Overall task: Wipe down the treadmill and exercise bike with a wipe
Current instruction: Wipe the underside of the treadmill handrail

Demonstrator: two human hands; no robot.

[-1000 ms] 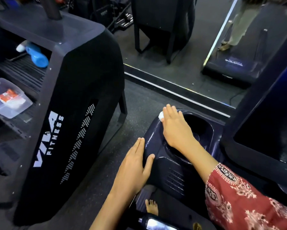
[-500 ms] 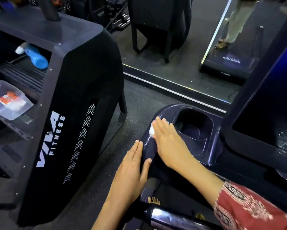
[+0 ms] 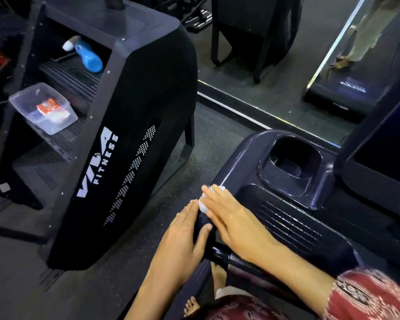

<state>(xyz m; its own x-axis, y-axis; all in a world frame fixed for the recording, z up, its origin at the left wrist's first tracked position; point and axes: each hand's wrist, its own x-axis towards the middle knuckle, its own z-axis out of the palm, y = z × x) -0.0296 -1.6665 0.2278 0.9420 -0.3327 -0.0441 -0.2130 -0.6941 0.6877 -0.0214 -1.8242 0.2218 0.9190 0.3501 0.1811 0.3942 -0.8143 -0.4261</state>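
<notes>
The treadmill's dark console (image 3: 287, 213) fills the lower right, with a deep cup holder (image 3: 293, 162) and a ribbed vent. My right hand (image 3: 231, 220) lies flat with straight fingers, pressing a white wipe (image 3: 203, 205) onto the console's left front corner. Only the wipe's edge peeks out past the fingertips. My left hand (image 3: 185, 239) rests flat against the console's left side, thumb hooked over its edge, just left of the right hand. A handlebar (image 3: 226, 257) runs under my right wrist.
A black VIVA FITNESS machine (image 3: 115, 146) stands to the left, its shelves holding a blue spray bottle (image 3: 88, 56) and a clear plastic box (image 3: 44, 109). A mirror (image 3: 287, 65) lines the far wall. The treadmill screen (image 3: 386, 144) rises at right. Bare feet (image 3: 192, 306) show below.
My right hand has slid the wipe from the cup holder rim toward me, down to the console's left front corner. The left hand has stayed on the side.
</notes>
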